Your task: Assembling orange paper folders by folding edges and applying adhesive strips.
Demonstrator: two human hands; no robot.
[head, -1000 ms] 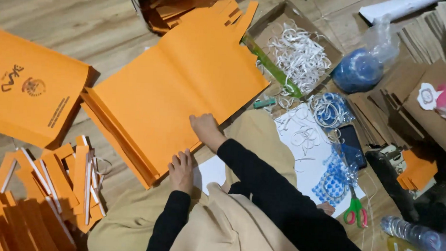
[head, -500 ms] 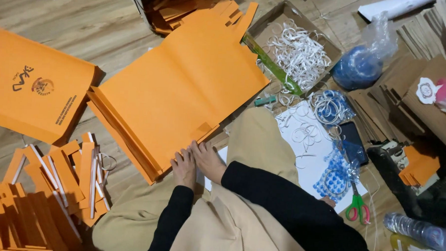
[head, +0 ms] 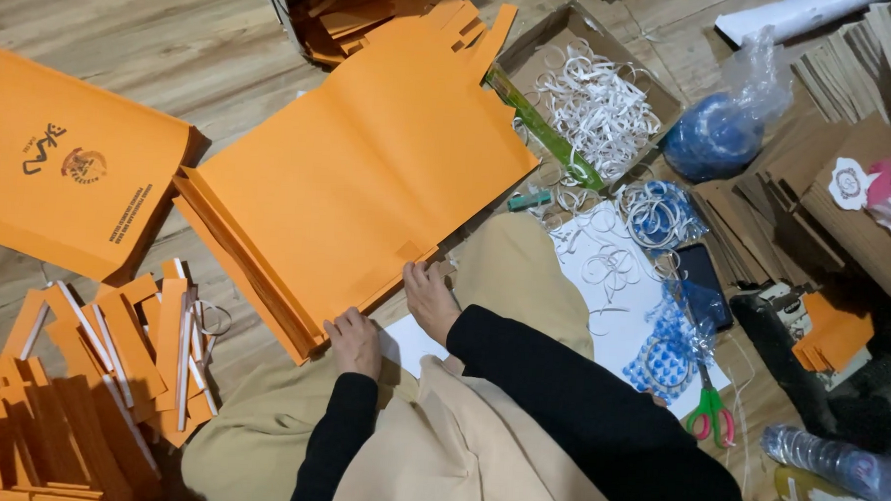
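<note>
Orange card sheets, flat die-cut blanks stacked in a thick pile, lying on the wooden floor just ahead of the knees.

Head view: left hand resting on the pile's near corner, fingers curled down over the edge but not clearly pinching any sheet. Right hand just beside it on the near edge, fingers loosely bent, pressing flat, holding nothing lifted. Left of the pile, touching its side, one printed orange folded card; nearer and lower left, a heap of orange folded pieces with white strips. Right of the pile, a brown cardboard box of white paper loops, then a blue bundle in clear plastic. Far lower right, green-handled scissors.

Likely trouble: several sheets lifting together from the corner, or the pile fanning sideways onto the printed card, since only the near edge is held.
</note>
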